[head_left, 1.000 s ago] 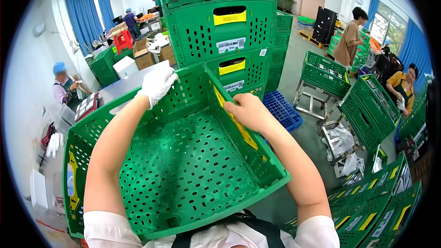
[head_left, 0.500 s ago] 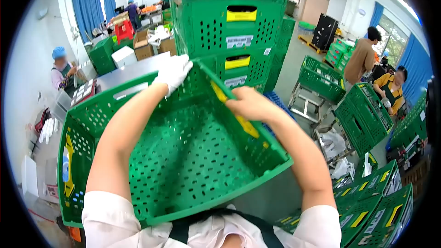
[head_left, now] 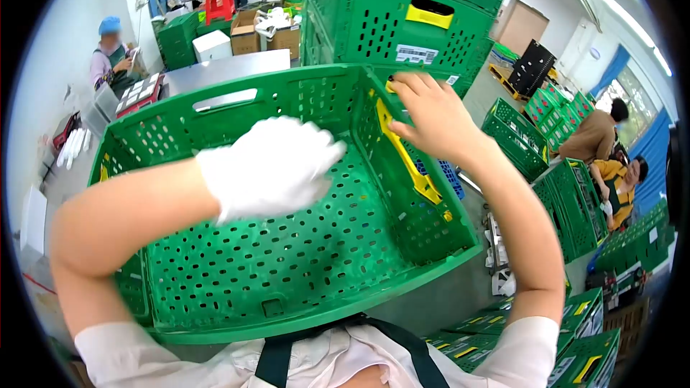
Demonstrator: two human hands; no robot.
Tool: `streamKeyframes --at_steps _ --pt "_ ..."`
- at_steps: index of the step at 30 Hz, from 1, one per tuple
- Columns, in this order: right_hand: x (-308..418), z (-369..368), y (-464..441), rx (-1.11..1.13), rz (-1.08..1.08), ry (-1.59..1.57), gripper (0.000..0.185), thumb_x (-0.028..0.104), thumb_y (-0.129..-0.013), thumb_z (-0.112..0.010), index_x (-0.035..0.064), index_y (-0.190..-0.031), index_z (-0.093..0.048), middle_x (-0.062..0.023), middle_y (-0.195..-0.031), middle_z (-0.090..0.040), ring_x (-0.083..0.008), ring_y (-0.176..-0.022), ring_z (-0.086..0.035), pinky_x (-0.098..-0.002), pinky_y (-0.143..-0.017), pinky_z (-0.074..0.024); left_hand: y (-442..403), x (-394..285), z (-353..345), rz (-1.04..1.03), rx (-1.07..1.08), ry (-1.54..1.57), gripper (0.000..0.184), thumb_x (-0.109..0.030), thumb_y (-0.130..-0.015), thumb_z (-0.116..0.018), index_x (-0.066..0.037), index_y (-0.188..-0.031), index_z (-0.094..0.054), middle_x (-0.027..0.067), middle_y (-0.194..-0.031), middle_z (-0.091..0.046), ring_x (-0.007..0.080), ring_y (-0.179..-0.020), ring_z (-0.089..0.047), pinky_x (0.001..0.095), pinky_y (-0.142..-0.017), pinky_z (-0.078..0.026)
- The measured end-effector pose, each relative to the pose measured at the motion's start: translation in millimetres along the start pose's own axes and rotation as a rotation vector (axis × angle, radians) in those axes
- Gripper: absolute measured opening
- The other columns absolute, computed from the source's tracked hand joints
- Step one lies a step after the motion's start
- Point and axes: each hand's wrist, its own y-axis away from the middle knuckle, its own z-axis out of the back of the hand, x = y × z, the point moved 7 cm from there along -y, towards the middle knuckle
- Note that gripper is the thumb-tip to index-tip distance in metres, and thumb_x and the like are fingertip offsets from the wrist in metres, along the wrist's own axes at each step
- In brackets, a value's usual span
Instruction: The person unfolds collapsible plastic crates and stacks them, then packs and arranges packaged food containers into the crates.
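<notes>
Stacked crates [head_left: 402, 32] behind; left hand [head_left: 277, 165] over green crate [head_left: 215, 280], closure unclear; right hand [head_left: 435, 115] at rim [head_left: 462, 223], grip unconfirmed; slippage could tip it.

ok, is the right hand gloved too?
No, the right hand shows bare fingers and wrist, while the left hand wears a white glove.

Floor: smooth grey floor [head_left: 435, 305], partly visible at right; a blue perforated plastic pallet [head_left: 451, 179] lies on it, and farther back a yellow pallet [head_left: 504, 81].
Yellow pallet: bears a tall stack of black crates [head_left: 533, 68].
Table: flat, pale grey tabletop [head_left: 226, 72] at upper left.
Beneath the large green perforated plastic crate [head_left: 237, 266]: support hidden.
</notes>
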Motion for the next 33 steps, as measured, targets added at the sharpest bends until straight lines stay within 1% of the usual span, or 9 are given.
streamKeyframes --at_steps 3,5,9,11,18,22,24,27,33 --pt "79.6 -4.1 -49.3 0.061 0.364 0.127 0.048 0.026 -0.08 -0.075 0.0021 -0.119 -0.062 -0.0126 -0.133 -0.055 -0.027 -0.13 -0.048 -0.0438 -0.107 -0.039 58.8 42.7 -24.5 -0.052 -0.267 -0.222 0.048 -0.018 -0.069 -0.071 -0.005 -0.116 -0.064 0.0139 -0.122 -0.058 0.0295 -0.119 -0.056 0.0454 -0.105 -0.042" --pt "155.2 -22.2 -60.2 0.114 0.618 0.164 0.05 0.024 -0.078 -0.076 0.0039 -0.122 -0.063 -0.0109 -0.14 -0.052 -0.0249 -0.135 -0.044 -0.0423 -0.112 -0.0353 81.6 88.0 -18.7 0.17 -0.313 -0.499 0.066 -0.012 -0.067 -0.073 -0.007 -0.131 -0.056 0.0154 -0.144 -0.045 0.0322 -0.139 -0.041 0.0509 -0.12 -0.022" --pt "152.6 -102.6 -30.7 0.177 1.01 -0.151 0.056 0.035 -0.082 -0.072 0.0095 -0.13 -0.062 -0.008 -0.152 -0.044 -0.0233 -0.143 -0.036 -0.0418 -0.119 -0.0264 158.6 213.6 -43.8 0.781 -0.264 -0.529 0.112 -0.021 -0.066 -0.084 -0.015 -0.157 -0.019 0.0151 -0.157 -0.029 0.0323 -0.146 -0.03 0.0527 -0.121 -0.016" --pt "11.6 -190.2 -5.4 0.905 0.464 0.534 0.078 0.063 -0.084 -0.059 0.0135 -0.144 -0.051 -0.0049 -0.156 -0.04 -0.0203 -0.147 -0.029 -0.0503 -0.122 -0.0134 193.5 243.1 -82.9 0.842 -0.119 -0.5 0.117 -0.016 -0.064 -0.084 -0.021 -0.159 -0.015 0.0135 -0.155 -0.033 0.031 -0.144 -0.032 0.0561 -0.118 -0.021" --pt "13.7 -197.3 -4.6 1.026 0.418 0.59 0.072 0.059 -0.086 -0.058 0.0118 -0.14 -0.055 -0.0081 -0.153 -0.042 -0.0237 -0.145 -0.033 -0.0521 -0.121 -0.0182 204.7 244.7 -82.8 0.744 -0.31 -0.453 0.108 -0.005 -0.068 -0.077 -0.025 -0.158 -0.02 0.0146 -0.147 -0.041 0.0327 -0.136 -0.04 0.0482 -0.113 -0.032" --pt "44.5 -72.3 -31.1 0.24 0.253 0.165 0.051 0.035 -0.083 -0.071 0.0046 -0.122 -0.06 -0.0125 -0.142 -0.05 -0.0282 -0.137 -0.042 -0.0493 -0.111 -0.037 196.8 253.8 -77.1 0.733 -0.331 -0.405 0.089 -0.005 -0.074 -0.071 -0.019 -0.153 -0.031 0.0126 -0.12 -0.053 0.0317 -0.116 -0.052 0.0441 -0.1 -0.042" --pt "44.1 -9.5 -7.6 0.053 0.083 0.304 0.06 0.033 -0.08 -0.076 0.0065 -0.129 -0.054 -0.0171 -0.141 -0.048 -0.0302 -0.131 -0.047 -0.0468 -0.1 -0.0452 195.2 266.3 -78.5 0.748 -0.343 -0.437 0.074 -0.008 -0.077 -0.069 -0.016 -0.145 -0.041 0.0114 -0.112 -0.056 0.0318 -0.108 -0.056 0.0434 -0.092 -0.045" --pt "-1.6 -22.4 53.3 0.525 -0.506 0.204 0.058 0.025 -0.081 -0.07 0.0038 -0.131 -0.05 -0.0219 -0.107 -0.066 -0.0359 -0.097 -0.067 -0.0485 -0.075 -0.0552 192.3 292.6 -83.2 0.793 -0.365 -0.447 0.059 -0.011 -0.078 -0.07 -0.013 -0.133 -0.051 0.0135 -0.105 -0.06 0.0326 -0.1 -0.06 0.045 -0.088 -0.047" --pt "-16.1 -31.7 36.6 0.229 -0.395 -0.099 0.031 0.011 -0.081 -0.058 -0.002 -0.109 -0.056 -0.024 -0.089 -0.068 -0.0412 -0.086 -0.068 -0.0518 -0.074 -0.0551 197.9 317.0 -77.0 0.712 -0.292 -0.487 0.026 -0.015 -0.079 -0.071 -0.009 -0.101 -0.056 0.0137 -0.094 -0.066 0.0325 -0.096 -0.065 0.0529 -0.088 -0.046"
